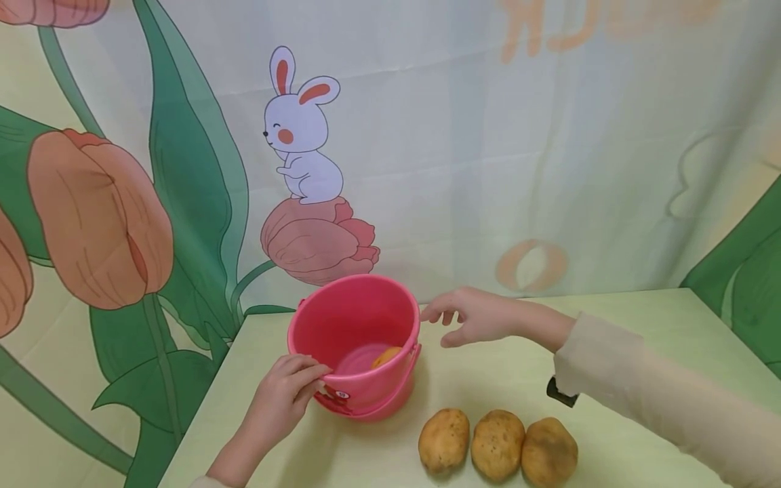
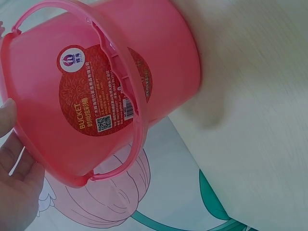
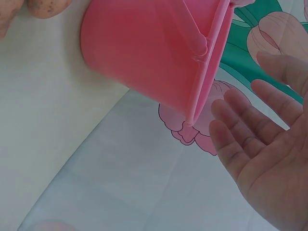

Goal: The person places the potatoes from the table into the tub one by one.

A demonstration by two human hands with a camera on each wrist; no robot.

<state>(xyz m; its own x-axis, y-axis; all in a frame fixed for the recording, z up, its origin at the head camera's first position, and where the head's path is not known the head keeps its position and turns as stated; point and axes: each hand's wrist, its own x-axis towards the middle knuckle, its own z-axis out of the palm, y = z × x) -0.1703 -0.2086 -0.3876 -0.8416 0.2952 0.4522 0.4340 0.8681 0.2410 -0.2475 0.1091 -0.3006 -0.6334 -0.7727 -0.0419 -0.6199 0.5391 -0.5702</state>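
Observation:
A pink bucket stands on the table, its handle hanging down over the labelled side. My left hand grips the bucket's near left rim; in the left wrist view its thumb and fingers sit on either side of that rim. Just off the right rim is my right hand, its fingers spread and relaxed, with nothing in them. Part of a yellowish, potato-like thing shows on the bucket's floor. Three potatoes lie in a row to the right of the bucket, near the front of the view.
The pale table backs onto a printed curtain with a rabbit and tulips. A dark strap hangs below the right sleeve.

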